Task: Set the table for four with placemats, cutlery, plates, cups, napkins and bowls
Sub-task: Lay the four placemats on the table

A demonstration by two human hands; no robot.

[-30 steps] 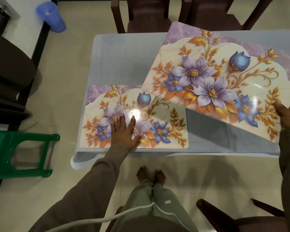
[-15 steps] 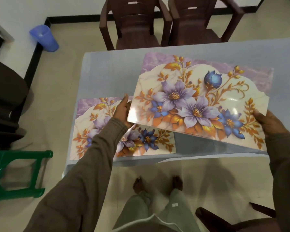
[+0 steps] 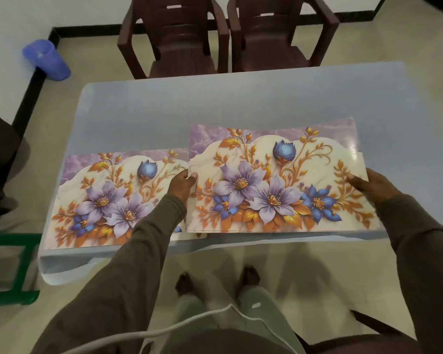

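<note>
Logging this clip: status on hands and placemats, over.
Left hand and right hand grip held placemats by side edges. First placemat flat on table. Nothing in the way.

Both sleeved arms reach forward, left hand and right hand each pinching an edge.

I note my left arm hides the left placemat's right corner; green stool cut off at frame edge.
</note>
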